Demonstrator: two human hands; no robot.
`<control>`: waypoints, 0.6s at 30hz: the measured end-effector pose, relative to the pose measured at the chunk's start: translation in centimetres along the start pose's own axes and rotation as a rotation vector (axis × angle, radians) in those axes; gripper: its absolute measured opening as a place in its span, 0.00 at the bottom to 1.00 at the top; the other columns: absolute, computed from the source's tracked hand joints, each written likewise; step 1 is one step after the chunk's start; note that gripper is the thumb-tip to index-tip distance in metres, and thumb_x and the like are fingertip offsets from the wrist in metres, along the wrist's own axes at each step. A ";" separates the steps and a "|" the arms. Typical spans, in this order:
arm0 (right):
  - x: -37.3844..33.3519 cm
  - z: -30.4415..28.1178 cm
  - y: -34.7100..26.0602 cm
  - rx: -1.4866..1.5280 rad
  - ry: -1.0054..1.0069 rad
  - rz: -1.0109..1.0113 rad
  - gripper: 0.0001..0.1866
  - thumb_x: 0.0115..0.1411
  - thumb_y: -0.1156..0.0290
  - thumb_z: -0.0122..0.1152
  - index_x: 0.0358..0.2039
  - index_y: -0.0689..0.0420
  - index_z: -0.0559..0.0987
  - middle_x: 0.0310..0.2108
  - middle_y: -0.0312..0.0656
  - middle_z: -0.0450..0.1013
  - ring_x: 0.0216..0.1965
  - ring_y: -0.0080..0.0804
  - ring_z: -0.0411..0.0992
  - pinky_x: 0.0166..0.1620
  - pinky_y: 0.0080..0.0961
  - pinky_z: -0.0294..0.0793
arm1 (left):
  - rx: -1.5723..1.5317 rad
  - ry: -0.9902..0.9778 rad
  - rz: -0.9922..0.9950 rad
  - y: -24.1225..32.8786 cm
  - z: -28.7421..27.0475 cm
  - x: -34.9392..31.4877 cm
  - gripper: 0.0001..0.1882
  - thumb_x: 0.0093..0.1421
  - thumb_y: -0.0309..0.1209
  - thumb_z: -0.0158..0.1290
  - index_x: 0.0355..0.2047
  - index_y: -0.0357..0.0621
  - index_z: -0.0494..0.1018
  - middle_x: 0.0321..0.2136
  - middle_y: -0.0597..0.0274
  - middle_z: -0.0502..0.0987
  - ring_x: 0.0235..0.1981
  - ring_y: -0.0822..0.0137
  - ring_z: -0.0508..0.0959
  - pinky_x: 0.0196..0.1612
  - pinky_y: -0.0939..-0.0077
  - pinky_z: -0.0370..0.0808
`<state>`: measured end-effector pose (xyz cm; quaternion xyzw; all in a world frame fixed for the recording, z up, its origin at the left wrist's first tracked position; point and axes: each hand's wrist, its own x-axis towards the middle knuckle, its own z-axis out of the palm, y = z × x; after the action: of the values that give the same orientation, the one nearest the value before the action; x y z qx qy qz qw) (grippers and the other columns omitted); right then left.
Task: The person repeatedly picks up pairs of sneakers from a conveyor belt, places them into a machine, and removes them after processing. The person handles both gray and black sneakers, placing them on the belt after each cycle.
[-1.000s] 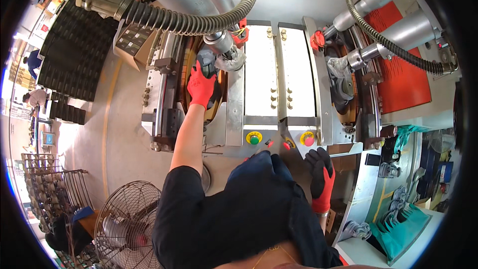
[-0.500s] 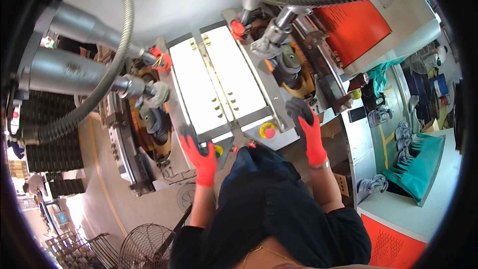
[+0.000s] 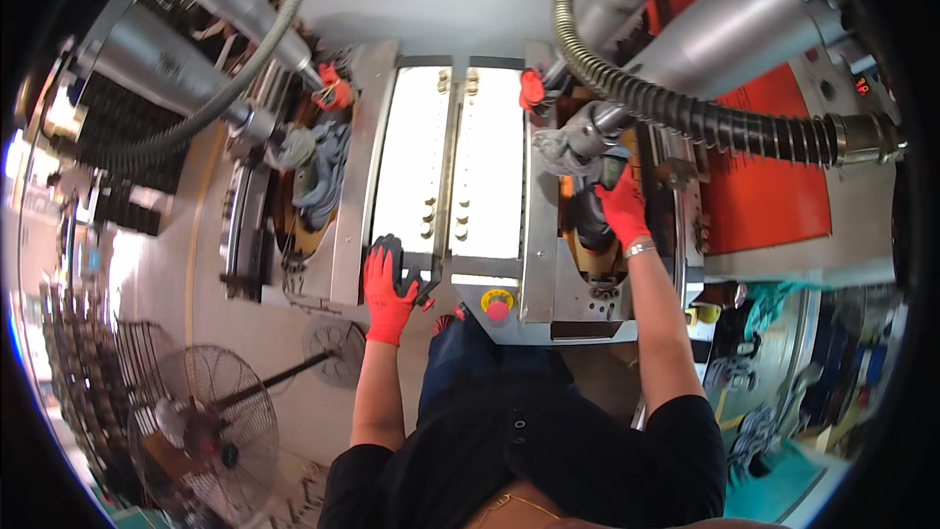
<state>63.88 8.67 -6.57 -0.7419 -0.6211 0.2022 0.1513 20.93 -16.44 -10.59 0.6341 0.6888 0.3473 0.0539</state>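
My right hand (image 3: 622,204), in a red glove with dark fingers, reaches into the machine's right bay. Its fingers close round the upper part of a grey shoe (image 3: 591,219), below a press rod with a wrapped tip (image 3: 571,149). The fingertips are partly lost against the dark shoe. My left hand (image 3: 388,284), gloved alike, lies over the machine's front edge at the left control panel, fingers stretched forward and thumb apart, with nothing in it. In the left bay sits another grey-blue shoe (image 3: 321,178), under its own wrapped press rod (image 3: 292,149).
Two bright white panels (image 3: 411,167) lie between the bays. A red button (image 3: 497,311) on a yellow disc stands at the front. Thick ribbed hoses (image 3: 744,122) arch overhead beside metal cylinders (image 3: 734,29). A floor fan (image 3: 215,421) is at lower left, teal cloth (image 3: 778,304) at right.
My right hand has moved forward into the right bay and onto the shoe. My left hand has come forward to the machine's edge. The view has turned and shifted.
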 end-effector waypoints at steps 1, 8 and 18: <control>0.5 -0.5 0.9 0.020 0.066 -0.072 0.44 0.58 0.56 0.72 0.69 0.61 0.63 0.61 0.60 0.73 0.62 0.59 0.71 0.63 0.45 0.71 | -0.013 -0.010 0.002 0.9 -0.4 0.4 0.43 0.48 0.27 0.67 0.67 0.38 0.67 0.67 0.46 0.69 0.69 0.41 0.66 0.71 0.51 0.63; -1.4 -7.4 4.7 0.903 -0.200 0.015 0.18 0.69 0.64 0.62 0.53 0.62 0.82 0.46 0.36 0.81 0.47 0.24 0.76 0.51 0.27 0.74 | -0.156 0.082 -0.074 4.6 -2.4 -2.6 0.35 0.57 0.23 0.60 0.66 0.34 0.68 0.65 0.43 0.71 0.67 0.42 0.68 0.70 0.56 0.63; -36.3 -14.7 4.4 1.208 0.141 0.041 0.35 0.62 0.68 0.68 0.68 0.65 0.70 0.58 0.40 0.74 0.56 0.29 0.72 0.60 0.26 0.71 | -1.636 -0.796 -0.433 22.6 0.7 -8.7 0.33 0.78 0.37 0.44 0.76 0.34 0.49 0.69 0.44 0.66 0.67 0.52 0.70 0.69 0.59 0.66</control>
<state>69.48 -27.43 8.20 -0.5483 -0.3706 0.4720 0.5824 41.87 -25.08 -1.93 0.3291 0.2642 0.4638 0.7789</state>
